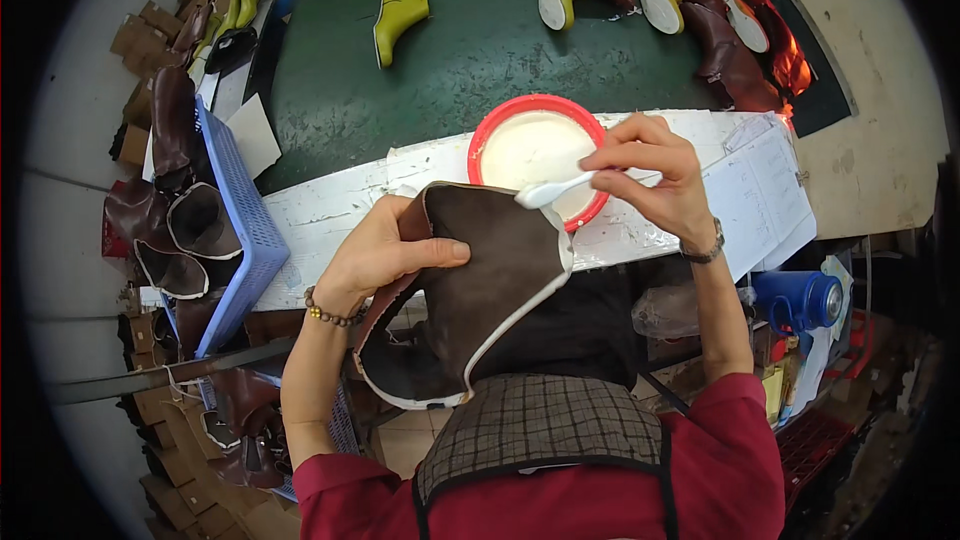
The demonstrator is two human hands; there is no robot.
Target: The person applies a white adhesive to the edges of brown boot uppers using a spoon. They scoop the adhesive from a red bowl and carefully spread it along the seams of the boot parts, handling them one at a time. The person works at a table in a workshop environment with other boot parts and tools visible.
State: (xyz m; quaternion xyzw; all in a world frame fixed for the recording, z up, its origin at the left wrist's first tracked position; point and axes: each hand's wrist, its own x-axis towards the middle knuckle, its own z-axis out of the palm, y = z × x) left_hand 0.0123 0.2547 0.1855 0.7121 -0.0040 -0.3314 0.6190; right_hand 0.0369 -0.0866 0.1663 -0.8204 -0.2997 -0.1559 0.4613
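Brown boot upper (pixel 500 260) just near of red bowl (pixel 537 103), long axis near-left to far-right; left hand (pixel 395 250) pinches left edge, right hand (pixel 650 175) grips white brush (pixel 555 190), tip left of fingers, at far edge.

The fingers of the left hand (pixel 400 252) are mostly hidden behind the brown leather piece (pixel 505 250), by which the lower left of the red-rimmed bowl (pixel 535 102) is also covered. Part of the white tool's handle (pixel 565 185) is masked by the right hand (pixel 655 172). The writing on the papers (pixel 765 195) is too small to be read. The maroon shirt (pixel 725 460) is cut off by the lower edge.
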